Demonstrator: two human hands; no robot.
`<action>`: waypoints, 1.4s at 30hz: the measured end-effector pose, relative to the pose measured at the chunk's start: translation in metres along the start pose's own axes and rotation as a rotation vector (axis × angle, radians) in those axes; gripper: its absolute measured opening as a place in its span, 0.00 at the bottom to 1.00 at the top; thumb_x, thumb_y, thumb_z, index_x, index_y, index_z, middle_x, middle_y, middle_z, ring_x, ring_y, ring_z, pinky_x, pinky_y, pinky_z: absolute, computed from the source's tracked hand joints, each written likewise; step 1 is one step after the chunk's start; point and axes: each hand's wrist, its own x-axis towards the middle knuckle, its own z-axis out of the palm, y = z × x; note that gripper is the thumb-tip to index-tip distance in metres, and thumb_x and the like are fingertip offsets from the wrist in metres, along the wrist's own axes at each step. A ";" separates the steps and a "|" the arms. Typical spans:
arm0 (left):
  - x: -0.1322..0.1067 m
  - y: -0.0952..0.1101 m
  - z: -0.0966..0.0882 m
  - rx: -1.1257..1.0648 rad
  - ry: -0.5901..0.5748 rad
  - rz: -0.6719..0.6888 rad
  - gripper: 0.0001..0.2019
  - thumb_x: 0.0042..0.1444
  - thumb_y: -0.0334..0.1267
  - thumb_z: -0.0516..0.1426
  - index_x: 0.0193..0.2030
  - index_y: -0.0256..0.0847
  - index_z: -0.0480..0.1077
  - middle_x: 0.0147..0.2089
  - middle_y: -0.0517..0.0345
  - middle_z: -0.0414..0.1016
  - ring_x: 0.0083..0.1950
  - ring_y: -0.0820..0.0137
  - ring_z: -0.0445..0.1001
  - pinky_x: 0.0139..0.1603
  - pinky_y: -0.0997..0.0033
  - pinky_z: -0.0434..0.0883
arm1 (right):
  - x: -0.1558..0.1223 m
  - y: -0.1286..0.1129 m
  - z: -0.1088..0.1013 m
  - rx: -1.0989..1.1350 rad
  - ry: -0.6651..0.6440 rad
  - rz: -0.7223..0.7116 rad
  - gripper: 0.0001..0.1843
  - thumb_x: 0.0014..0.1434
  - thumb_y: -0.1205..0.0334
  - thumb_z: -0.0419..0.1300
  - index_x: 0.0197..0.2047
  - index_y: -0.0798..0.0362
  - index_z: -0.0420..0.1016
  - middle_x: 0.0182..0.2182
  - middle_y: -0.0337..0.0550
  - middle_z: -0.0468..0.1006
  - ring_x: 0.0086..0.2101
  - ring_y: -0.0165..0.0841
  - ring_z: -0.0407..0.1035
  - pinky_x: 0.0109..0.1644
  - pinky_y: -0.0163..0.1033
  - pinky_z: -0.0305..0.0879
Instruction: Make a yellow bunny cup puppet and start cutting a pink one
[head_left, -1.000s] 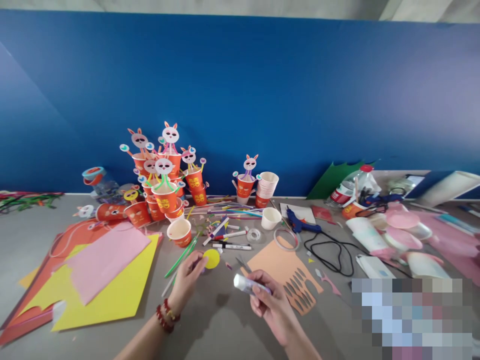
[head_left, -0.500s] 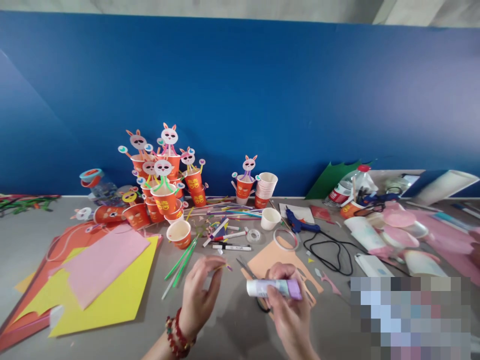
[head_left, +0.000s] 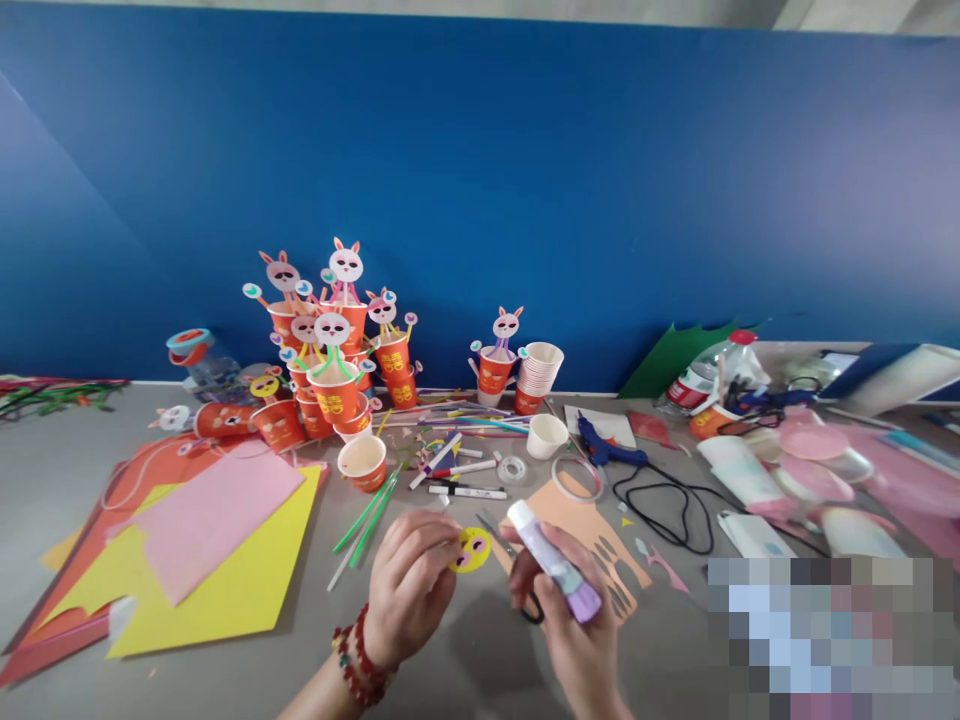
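Over the table [head_left: 176, 690], the left hand [head_left: 411, 580] pinches a disc [head_left: 474, 550] edgewise, perhaps sparing its face; the right hand [head_left: 576, 640], at three o'clock, clasps a tube [head_left: 549, 552].

Moderate, diffuse light on my feed. Pale glare washes the right of the blue wall [head_left: 480, 170]; soft shadow pools low-centre on the grey table [head_left: 247, 685]. I note stretching toward the edges, blur at far right, lower-right corner pixelated.

Two hands [head_left: 412, 582] [head_left: 579, 645], one glue stick [head_left: 547, 550], one red-capped bottle [head_left: 690, 385] show.
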 end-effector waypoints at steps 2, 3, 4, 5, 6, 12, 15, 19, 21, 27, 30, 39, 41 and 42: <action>0.001 0.005 0.004 -0.074 -0.003 -0.064 0.19 0.56 0.22 0.55 0.51 0.47 0.70 0.43 0.52 0.81 0.46 0.61 0.78 0.51 0.56 0.73 | 0.002 -0.001 0.004 -0.124 -0.024 -0.082 0.15 0.65 0.61 0.62 0.55 0.47 0.74 0.46 0.53 0.82 0.26 0.35 0.76 0.28 0.41 0.76; 0.002 0.008 0.006 -0.122 -0.003 -0.108 0.18 0.57 0.22 0.55 0.49 0.47 0.70 0.41 0.52 0.80 0.45 0.61 0.78 0.50 0.57 0.73 | 0.003 0.000 0.006 -0.175 -0.027 -0.104 0.15 0.64 0.64 0.63 0.54 0.47 0.75 0.45 0.51 0.83 0.28 0.35 0.77 0.29 0.40 0.77; 0.002 0.011 0.008 -0.178 -0.003 -0.160 0.16 0.58 0.23 0.55 0.48 0.46 0.71 0.40 0.52 0.80 0.45 0.61 0.78 0.49 0.58 0.73 | 0.004 0.002 0.008 -0.211 -0.018 -0.113 0.15 0.63 0.65 0.64 0.53 0.47 0.75 0.44 0.50 0.83 0.30 0.36 0.79 0.31 0.39 0.78; 0.002 0.014 0.009 -0.238 -0.003 -0.217 0.14 0.59 0.23 0.55 0.47 0.45 0.71 0.39 0.52 0.80 0.44 0.61 0.78 0.49 0.59 0.73 | 0.005 0.005 0.010 -0.230 0.004 -0.111 0.14 0.62 0.66 0.65 0.52 0.48 0.75 0.43 0.49 0.83 0.32 0.37 0.79 0.32 0.39 0.79; 0.002 0.016 0.011 -0.298 -0.001 -0.280 0.12 0.60 0.24 0.55 0.46 0.45 0.72 0.39 0.52 0.79 0.44 0.61 0.78 0.49 0.60 0.73 | 0.005 0.008 0.012 -0.234 0.033 -0.100 0.13 0.61 0.65 0.65 0.50 0.48 0.75 0.42 0.48 0.82 0.33 0.37 0.79 0.32 0.38 0.80; -0.013 0.018 0.029 -0.441 0.091 -0.712 0.07 0.59 0.41 0.62 0.41 0.42 0.79 0.41 0.49 0.81 0.42 0.60 0.78 0.46 0.64 0.74 | 0.008 0.019 0.020 -0.246 0.125 -0.058 0.09 0.61 0.63 0.66 0.45 0.51 0.75 0.39 0.45 0.78 0.32 0.34 0.78 0.31 0.35 0.80; -0.013 0.017 0.034 -0.459 0.094 -0.744 0.09 0.60 0.44 0.61 0.39 0.42 0.80 0.40 0.50 0.82 0.43 0.60 0.77 0.50 0.64 0.72 | 0.009 0.020 0.021 -0.269 0.101 -0.085 0.08 0.61 0.63 0.65 0.45 0.51 0.76 0.39 0.45 0.78 0.35 0.35 0.77 0.33 0.35 0.79; -0.002 0.019 0.030 -0.517 0.026 -0.646 0.11 0.66 0.40 0.55 0.42 0.43 0.79 0.41 0.51 0.80 0.43 0.63 0.76 0.48 0.67 0.72 | 0.007 0.018 0.014 -0.359 0.080 -0.137 0.09 0.63 0.63 0.63 0.48 0.51 0.75 0.41 0.47 0.79 0.33 0.36 0.77 0.34 0.38 0.77; 0.002 0.019 0.028 -0.539 0.008 -0.646 0.12 0.67 0.40 0.53 0.46 0.44 0.79 0.44 0.50 0.80 0.44 0.63 0.76 0.45 0.68 0.72 | 0.005 0.015 0.007 -0.443 0.071 -0.221 0.11 0.63 0.62 0.63 0.49 0.50 0.75 0.40 0.48 0.79 0.36 0.39 0.77 0.37 0.41 0.76; -0.002 0.018 0.032 -0.444 0.000 -0.653 0.12 0.66 0.40 0.54 0.48 0.43 0.79 0.48 0.46 0.81 0.48 0.58 0.77 0.53 0.61 0.72 | 0.001 0.000 0.002 -0.688 -0.027 -0.470 0.13 0.60 0.63 0.62 0.49 0.48 0.76 0.37 0.46 0.82 0.37 0.42 0.78 0.41 0.44 0.76; -0.004 0.020 0.032 -0.417 -0.020 -0.622 0.13 0.66 0.38 0.54 0.51 0.44 0.78 0.48 0.46 0.82 0.49 0.58 0.79 0.56 0.60 0.71 | 0.003 -0.002 0.007 -0.697 -0.065 -0.465 0.14 0.59 0.64 0.61 0.50 0.48 0.75 0.36 0.45 0.82 0.34 0.40 0.78 0.39 0.42 0.75; -0.005 0.024 0.029 -0.430 -0.023 -0.507 0.16 0.67 0.32 0.53 0.57 0.47 0.74 0.55 0.47 0.80 0.57 0.59 0.78 0.60 0.61 0.71 | 0.004 0.002 0.011 -0.683 -0.144 -0.410 0.16 0.60 0.64 0.61 0.52 0.46 0.71 0.37 0.46 0.82 0.36 0.43 0.78 0.38 0.45 0.75; -0.006 0.024 0.030 -0.451 -0.019 -0.503 0.17 0.67 0.32 0.52 0.58 0.48 0.73 0.56 0.47 0.79 0.59 0.58 0.77 0.61 0.60 0.71 | 0.004 0.002 0.012 -0.686 -0.140 -0.408 0.17 0.61 0.64 0.60 0.53 0.46 0.71 0.37 0.46 0.82 0.37 0.43 0.78 0.40 0.45 0.75; -0.006 0.024 0.030 -0.462 -0.018 -0.500 0.17 0.67 0.31 0.52 0.59 0.48 0.73 0.57 0.47 0.79 0.59 0.59 0.76 0.62 0.61 0.71 | 0.004 0.002 0.012 -0.687 -0.136 -0.407 0.17 0.61 0.65 0.60 0.53 0.46 0.71 0.38 0.46 0.82 0.37 0.43 0.78 0.40 0.45 0.75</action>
